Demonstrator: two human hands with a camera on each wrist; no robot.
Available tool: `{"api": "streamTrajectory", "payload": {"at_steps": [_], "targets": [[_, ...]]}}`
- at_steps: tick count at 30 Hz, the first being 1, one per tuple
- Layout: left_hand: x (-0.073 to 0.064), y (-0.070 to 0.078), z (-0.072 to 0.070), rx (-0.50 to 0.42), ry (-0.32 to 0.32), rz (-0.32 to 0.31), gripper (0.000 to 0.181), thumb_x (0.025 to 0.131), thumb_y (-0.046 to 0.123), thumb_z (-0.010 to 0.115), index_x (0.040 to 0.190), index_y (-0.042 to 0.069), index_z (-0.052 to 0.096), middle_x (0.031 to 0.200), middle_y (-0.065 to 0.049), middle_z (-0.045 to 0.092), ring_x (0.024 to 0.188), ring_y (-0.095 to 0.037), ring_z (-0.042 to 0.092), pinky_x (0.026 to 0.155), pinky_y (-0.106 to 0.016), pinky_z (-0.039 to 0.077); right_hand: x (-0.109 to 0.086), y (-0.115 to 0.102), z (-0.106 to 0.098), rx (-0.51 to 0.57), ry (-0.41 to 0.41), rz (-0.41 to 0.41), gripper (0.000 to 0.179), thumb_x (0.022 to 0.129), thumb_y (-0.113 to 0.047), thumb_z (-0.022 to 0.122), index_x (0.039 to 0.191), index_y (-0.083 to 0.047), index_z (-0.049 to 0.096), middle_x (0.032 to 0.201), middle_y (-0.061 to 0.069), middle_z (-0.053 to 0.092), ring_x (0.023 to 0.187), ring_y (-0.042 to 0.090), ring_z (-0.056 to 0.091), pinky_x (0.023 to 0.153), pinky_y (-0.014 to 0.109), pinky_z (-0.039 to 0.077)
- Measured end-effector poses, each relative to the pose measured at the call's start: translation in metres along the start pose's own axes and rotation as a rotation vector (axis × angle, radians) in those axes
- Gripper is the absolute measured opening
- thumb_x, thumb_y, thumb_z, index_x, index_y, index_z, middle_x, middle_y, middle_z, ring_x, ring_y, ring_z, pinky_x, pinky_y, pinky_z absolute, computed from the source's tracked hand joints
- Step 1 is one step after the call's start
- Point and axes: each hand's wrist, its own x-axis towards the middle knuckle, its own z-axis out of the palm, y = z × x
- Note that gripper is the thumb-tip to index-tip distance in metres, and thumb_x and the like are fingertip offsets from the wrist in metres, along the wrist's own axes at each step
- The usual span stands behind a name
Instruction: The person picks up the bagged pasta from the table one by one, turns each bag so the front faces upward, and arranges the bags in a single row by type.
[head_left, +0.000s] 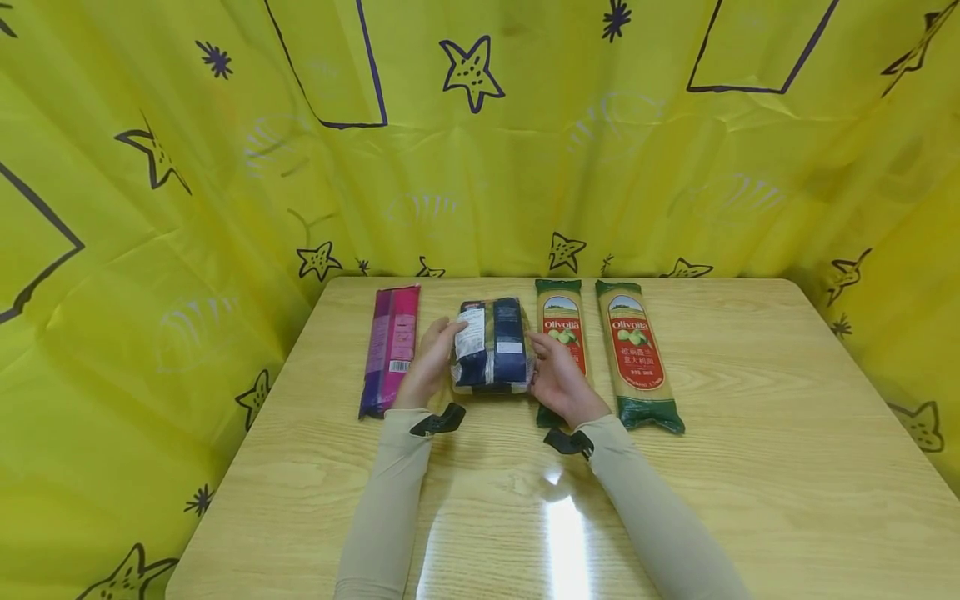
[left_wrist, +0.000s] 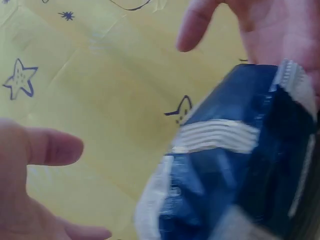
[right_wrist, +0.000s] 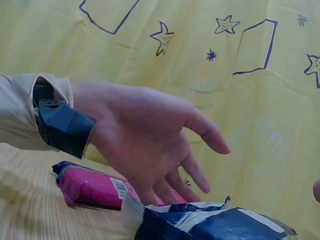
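A dark blue food bag [head_left: 491, 346] with a white label and see-through, yellowish sides sits mid-table between both hands. At its left side is my left hand [head_left: 430, 362], the thumb beside the white label; in the right wrist view this left hand [right_wrist: 145, 135] shows spread, relaxed fingers behind the bag [right_wrist: 215, 222]. My right hand [head_left: 561, 379] is at the bag's right side, fingertips right at its edge. The left wrist view has the right hand [left_wrist: 280, 35] with its thumb extended above the tilted bag [left_wrist: 215, 165], other fingers partly hidden.
A pink and purple packet [head_left: 390, 350] lies to the left. Right of the bag are two green-ended Olivoila spaghetti packs, one [head_left: 558, 304] partly behind my right hand, the other [head_left: 637, 358] farther right. A yellow patterned curtain [head_left: 480, 192] hangs beyond the wooden table [head_left: 750, 400].
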Motion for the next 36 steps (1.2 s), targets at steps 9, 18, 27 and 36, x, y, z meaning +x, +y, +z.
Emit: {"api": "streamTrajectory", "payload": {"at_steps": [9, 18, 27, 36], "targets": [[-0.011, 0.013, -0.001, 0.271, -0.078, 0.028, 0.076, 0.104, 0.045, 0.054, 0.163, 0.007, 0.026, 0.165, -0.021, 0.033, 0.153, -0.04, 0.034, 0.126, -0.058, 0.03, -0.004, -0.004, 0.001, 0.05, 0.0, -0.025, 0.07, 0.112, -0.036, 0.031, 0.167, -0.015, -0.007, 0.169, 0.015, 0.015, 0.145, 0.027, 0.029, 0.127, 0.045, 0.023], [-0.015, 0.017, 0.01, 0.268, -0.124, 0.038, 0.075, 0.104, 0.046, 0.055, 0.162, 0.007, 0.029, 0.167, -0.022, 0.033, 0.154, -0.04, 0.034, 0.127, -0.058, 0.03, -0.012, -0.011, 0.006, -0.015, 0.009, -0.082, 0.065, 0.112, -0.035, 0.029, 0.166, -0.014, 0.001, 0.162, 0.01, 0.024, 0.145, 0.025, 0.03, 0.126, 0.044, 0.023], [-0.015, 0.015, 0.017, 0.199, -0.201, 0.035, 0.074, 0.105, 0.043, 0.054, 0.162, 0.003, 0.028, 0.17, -0.019, 0.027, 0.157, -0.036, 0.029, 0.129, -0.052, 0.027, -0.023, -0.021, 0.005, -0.159, 0.004, -0.138, 0.046, 0.112, -0.045, 0.033, 0.148, -0.018, 0.036, 0.117, -0.005, 0.058, 0.115, 0.016, 0.049, 0.113, 0.038, 0.029], [-0.017, 0.015, 0.022, 0.129, -0.241, 0.008, 0.074, 0.106, 0.038, 0.054, 0.163, 0.001, 0.023, 0.169, -0.024, 0.025, 0.158, -0.039, 0.025, 0.125, -0.059, 0.032, -0.032, -0.025, 0.016, -0.333, -0.01, -0.18, 0.072, 0.111, -0.045, 0.034, 0.167, -0.01, 0.005, 0.176, 0.013, 0.005, 0.162, 0.038, 0.005, 0.132, 0.055, 0.005]]}}
